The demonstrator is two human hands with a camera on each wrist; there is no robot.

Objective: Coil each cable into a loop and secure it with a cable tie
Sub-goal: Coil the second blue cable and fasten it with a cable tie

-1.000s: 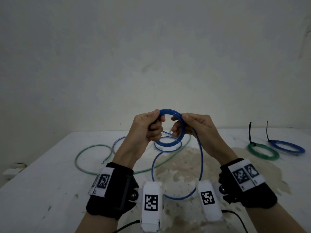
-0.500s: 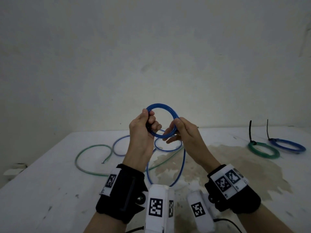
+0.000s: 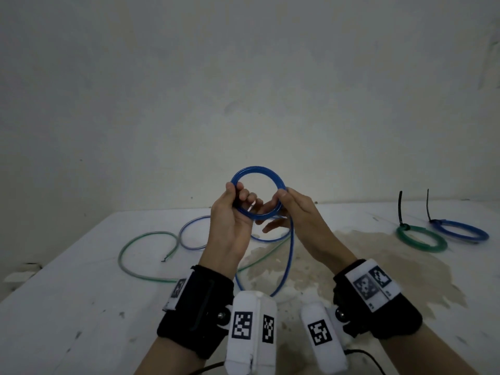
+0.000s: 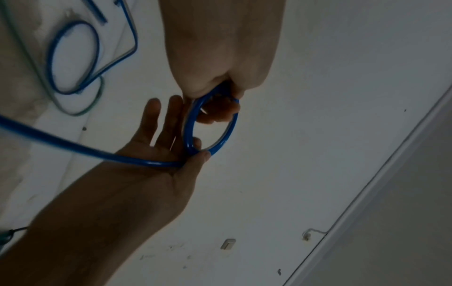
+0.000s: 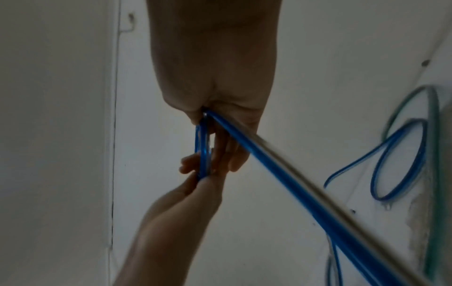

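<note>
I hold a blue cable coil (image 3: 257, 169) upright above the white table (image 3: 81, 307). My left hand (image 3: 232, 209) grips the coil's left side, fingers curled through the ring (image 4: 210, 123). My right hand (image 3: 286, 201) pinches the coil's right side between thumb and forefinger, its other fingers spread loosely. From that pinch the cable's loose tail (image 3: 290, 253) hangs down to the table and loops back; it is seen close up in the right wrist view (image 5: 293, 183). A green cable (image 3: 130, 244) lies uncoiled on the table at the left.
Two finished coils lie at the right of the table, a green one (image 3: 420, 239) and a blue one (image 3: 460, 231), each with a black cable tie (image 3: 400, 207) sticking up. A brownish stain (image 3: 351, 253) covers the table's middle. A pale wall stands behind.
Both hands have lifted the coil higher and turned it to face me. The right hand has slid along the cable, and the hanging tail has grown shorter.
</note>
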